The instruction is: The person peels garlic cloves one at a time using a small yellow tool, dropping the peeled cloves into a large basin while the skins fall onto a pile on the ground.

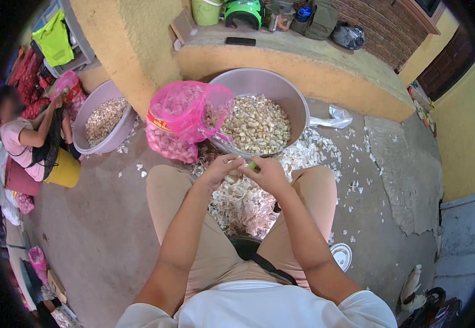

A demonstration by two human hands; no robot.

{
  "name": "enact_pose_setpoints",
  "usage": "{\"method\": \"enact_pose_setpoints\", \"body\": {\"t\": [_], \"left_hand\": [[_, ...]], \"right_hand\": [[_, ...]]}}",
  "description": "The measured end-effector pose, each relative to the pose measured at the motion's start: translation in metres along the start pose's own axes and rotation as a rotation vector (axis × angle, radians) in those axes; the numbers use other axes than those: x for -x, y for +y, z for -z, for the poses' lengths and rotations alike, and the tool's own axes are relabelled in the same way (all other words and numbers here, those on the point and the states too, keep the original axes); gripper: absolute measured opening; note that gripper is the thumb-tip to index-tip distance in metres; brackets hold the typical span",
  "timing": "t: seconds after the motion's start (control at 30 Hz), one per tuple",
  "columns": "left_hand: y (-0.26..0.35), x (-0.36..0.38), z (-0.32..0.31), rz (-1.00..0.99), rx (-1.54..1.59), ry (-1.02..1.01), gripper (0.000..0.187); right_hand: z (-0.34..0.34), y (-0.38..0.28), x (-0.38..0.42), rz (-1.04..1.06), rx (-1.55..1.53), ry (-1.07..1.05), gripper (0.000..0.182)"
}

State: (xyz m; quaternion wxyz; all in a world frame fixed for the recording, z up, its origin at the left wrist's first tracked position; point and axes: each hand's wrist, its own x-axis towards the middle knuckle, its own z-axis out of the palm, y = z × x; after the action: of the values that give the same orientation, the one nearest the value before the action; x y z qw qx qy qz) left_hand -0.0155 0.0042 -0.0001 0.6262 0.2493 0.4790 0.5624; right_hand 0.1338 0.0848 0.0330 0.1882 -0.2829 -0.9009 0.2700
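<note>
My left hand and my right hand meet between my knees, over a heap of pale garlic skins. The left fingers are pinched round a small whitish piece, apparently a garlic clove. In the right hand is a small tool with a green handle, its blade not distinguishable. Just beyond the hands stands a large grey-purple basin holding many peeled cloves. A pink mesh bag of garlic leans against the basin's left side.
At the left a person sits beside a second basin of garlic and a yellow bucket. A ledge behind carries a phone and a green helmet. A white lid lies by my right knee.
</note>
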Motion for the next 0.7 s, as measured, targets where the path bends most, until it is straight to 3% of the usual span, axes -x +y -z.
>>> {"method": "enact_pose_setpoints", "body": {"t": [0.13,0.23,0.4,0.53,0.63,0.7], "left_hand": [[-0.009,-0.003,-0.009,-0.062,0.191,0.125,0.023],[-0.015,-0.004,-0.012,0.008,0.33,0.132,0.025],[-0.019,-0.004,-0.015,0.072,0.409,0.203,0.027],[-0.01,0.001,-0.01,0.081,0.333,0.134,0.026],[0.001,0.001,0.002,0.021,0.075,-0.059,0.026],[-0.003,0.001,0.001,0.0,-0.029,-0.108,0.023]], "right_hand": [[-0.004,-0.007,0.003,0.076,0.085,0.246,0.037],[-0.016,-0.001,0.002,0.13,0.178,0.368,0.033],[-0.023,0.001,0.0,0.151,0.175,0.405,0.032],[-0.019,0.0,0.0,-0.009,-0.042,0.274,0.034],[0.001,0.002,-0.003,-0.161,-0.235,0.015,0.037],[0.005,0.007,-0.001,-0.166,-0.31,-0.045,0.039]]}}
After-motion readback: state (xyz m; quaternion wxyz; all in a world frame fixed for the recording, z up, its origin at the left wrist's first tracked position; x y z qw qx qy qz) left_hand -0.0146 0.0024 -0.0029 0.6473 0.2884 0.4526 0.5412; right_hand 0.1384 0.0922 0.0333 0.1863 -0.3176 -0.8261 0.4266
